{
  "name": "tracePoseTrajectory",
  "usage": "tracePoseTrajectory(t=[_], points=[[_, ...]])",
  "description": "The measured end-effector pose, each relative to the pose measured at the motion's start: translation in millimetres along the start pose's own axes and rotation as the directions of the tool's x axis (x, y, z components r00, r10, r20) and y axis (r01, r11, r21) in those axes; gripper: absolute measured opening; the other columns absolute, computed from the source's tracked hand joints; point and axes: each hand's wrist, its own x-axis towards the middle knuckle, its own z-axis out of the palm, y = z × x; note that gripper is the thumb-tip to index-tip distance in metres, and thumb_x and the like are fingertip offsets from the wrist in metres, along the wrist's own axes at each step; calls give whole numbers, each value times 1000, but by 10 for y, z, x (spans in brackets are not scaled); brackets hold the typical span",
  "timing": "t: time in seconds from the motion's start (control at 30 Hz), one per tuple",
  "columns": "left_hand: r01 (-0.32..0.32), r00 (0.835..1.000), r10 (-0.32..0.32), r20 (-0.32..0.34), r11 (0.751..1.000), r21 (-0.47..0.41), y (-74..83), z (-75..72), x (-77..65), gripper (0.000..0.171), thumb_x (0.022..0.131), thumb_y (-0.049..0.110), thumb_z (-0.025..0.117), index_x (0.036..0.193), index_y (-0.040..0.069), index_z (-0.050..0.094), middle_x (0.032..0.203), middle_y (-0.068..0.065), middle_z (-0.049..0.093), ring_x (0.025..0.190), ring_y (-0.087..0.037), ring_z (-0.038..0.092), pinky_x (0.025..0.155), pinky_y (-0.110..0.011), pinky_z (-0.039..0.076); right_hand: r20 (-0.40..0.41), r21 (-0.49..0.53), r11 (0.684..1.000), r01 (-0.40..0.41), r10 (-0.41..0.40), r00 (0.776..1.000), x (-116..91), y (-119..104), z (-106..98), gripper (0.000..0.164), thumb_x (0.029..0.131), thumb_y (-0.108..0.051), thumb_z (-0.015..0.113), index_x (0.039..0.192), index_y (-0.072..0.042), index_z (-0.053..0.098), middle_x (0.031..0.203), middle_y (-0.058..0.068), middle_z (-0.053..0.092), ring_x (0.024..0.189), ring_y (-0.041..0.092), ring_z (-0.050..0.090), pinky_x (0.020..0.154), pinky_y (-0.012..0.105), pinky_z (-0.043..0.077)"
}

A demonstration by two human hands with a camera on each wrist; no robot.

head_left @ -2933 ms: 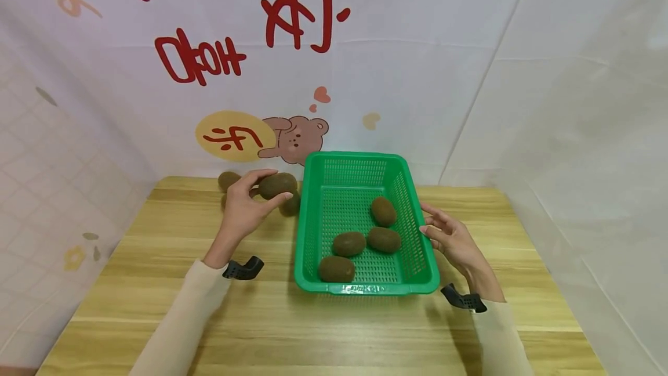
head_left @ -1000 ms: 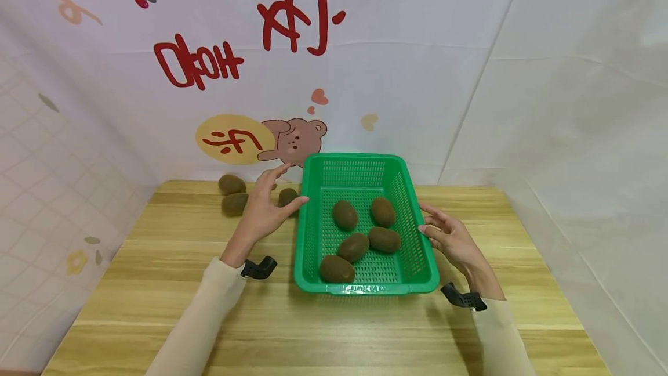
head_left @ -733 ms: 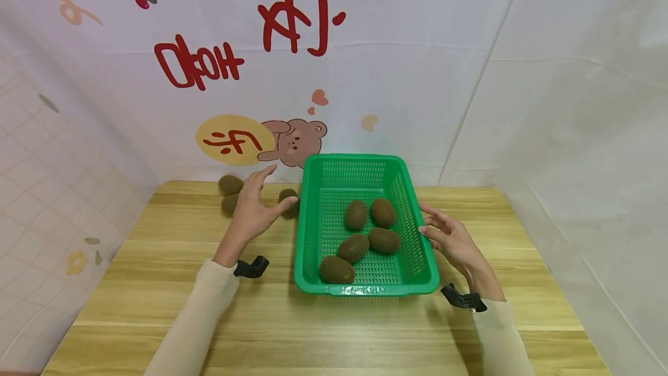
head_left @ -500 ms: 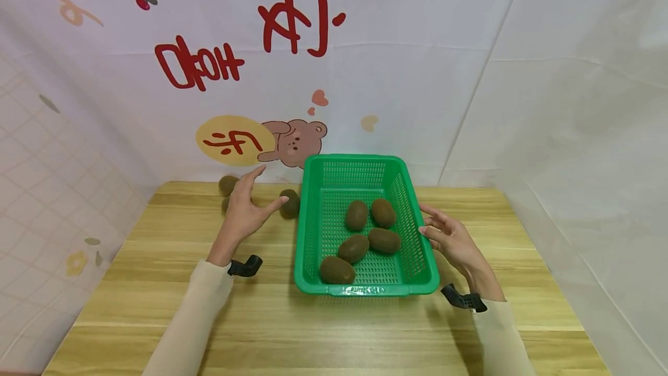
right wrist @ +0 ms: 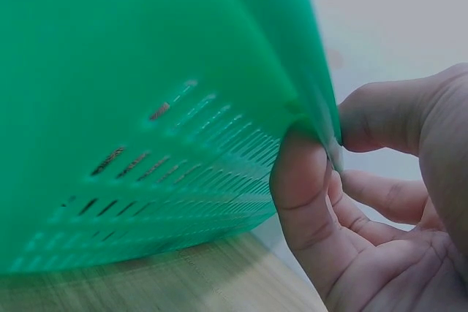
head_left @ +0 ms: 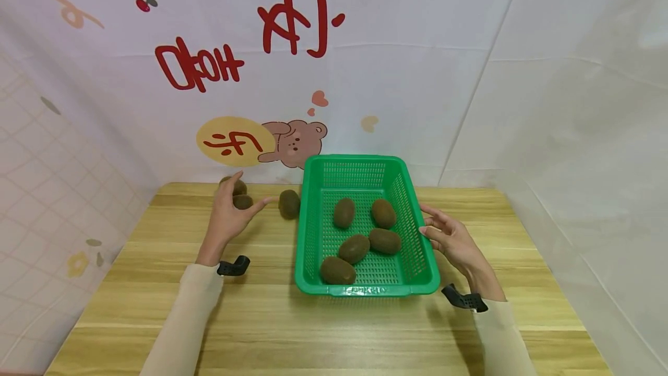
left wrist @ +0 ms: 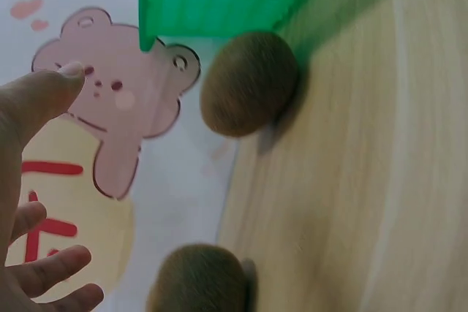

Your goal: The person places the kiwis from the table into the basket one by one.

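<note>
In the head view my left hand (head_left: 224,219) hovers at the back left with thumb and fingers spread, holding nothing. It partly covers two brown kiwis, an upper kiwi (head_left: 239,186) and a lower kiwi (head_left: 242,202). A third kiwi (head_left: 289,204) lies against the left side of a green perforated basket (head_left: 367,290); the left wrist view shows this kiwi (left wrist: 250,84) under the basket's rim. My right hand (head_left: 453,242) pinches the basket's right rim between thumb and fingers, seen close in the right wrist view. Inside the basket are several kiwis, one kiwi (head_left: 344,213) towards the back.
The wooden table (head_left: 261,329) meets a white printed backdrop (head_left: 407,62) with red characters and a bear just behind the basket. White sheeting (head_left: 574,190) also hangs at the right and left sides. Black wrist cameras sit on both forearms.
My left hand has released its kiwi into the basket and moved left over the two kiwis. The dropped kiwi rolled right, then back left. My right hand stays on the rim.
</note>
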Motion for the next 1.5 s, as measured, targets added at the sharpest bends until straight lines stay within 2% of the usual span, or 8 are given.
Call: tracePoseTrajectory(t=[0.13,0.27,0.47,0.63,0.83,1.03,1.3,1.5], points=[[37,999,-37,4,999,17,-83,-22,-9,100,86,47,82,161,8,29,160,-24,34,148,-45,30,116,-71,29,0,-3,1000,0,0,1000,-2,2,-12,70,102,-16,65,162,-9,28,120,6,53,90,6,58,74,20,57],[89,996,-90,19,996,26,-190,-29,-19,102,86,51,80,162,11,27,158,-27,31,143,-48,32,112,-72,32,-3,-6,1000,-4,4,1000,-3,2,-15,70,102,-17,65,162,-9,29,120,6,54,90,6,58,74,20,57],[183,982,-184,39,983,10,-326,-49,-63,103,86,53,79,163,12,25,162,-27,24,148,-50,26,114,-74,28,-12,-17,1000,-10,9,1000,-3,-3,-5,70,102,-18,65,161,-9,30,120,7,52,91,7,58,75,20,57],[240,970,-239,37,971,-20,-442,-21,-90,99,86,51,80,161,9,31,158,-28,28,147,-49,27,116,-72,29,-5,-21,1000,-6,5,1000,2,-12,4,69,103,-17,64,161,-9,30,120,8,51,90,7,57,75,20,58],[242,970,-242,28,970,-30,-529,16,-97,84,89,37,81,155,6,41,154,-29,35,142,-50,33,115,-69,30,-3,-8,1000,-1,1,1000,2,-30,4,69,103,-16,64,161,-8,29,119,7,54,92,7,59,76,21,58],[222,974,-224,-24,973,-71,-546,38,-105,64,90,20,80,146,4,53,146,-29,46,133,-50,45,111,-66,38,-6,-17,1000,-8,8,1000,-7,-12,0,69,103,-16,64,162,-10,29,118,6,51,89,6,56,74,20,57],[212,974,-217,-61,974,-84,-550,52,-94,60,87,16,83,139,1,58,145,-28,50,133,-48,47,111,-63,38,-8,-22,1000,-9,8,1000,-7,7,-11,68,103,-17,64,161,-10,30,119,7,50,89,6,55,74,20,56],[263,960,-272,-63,956,-126,-527,47,-101,60,86,18,84,139,6,59,148,-23,51,134,-43,48,112,-61,40,-1,-8,1000,-7,7,1000,0,3,-9,69,103,-15,64,162,-10,28,117,7,50,87,6,56,73,20,57]])
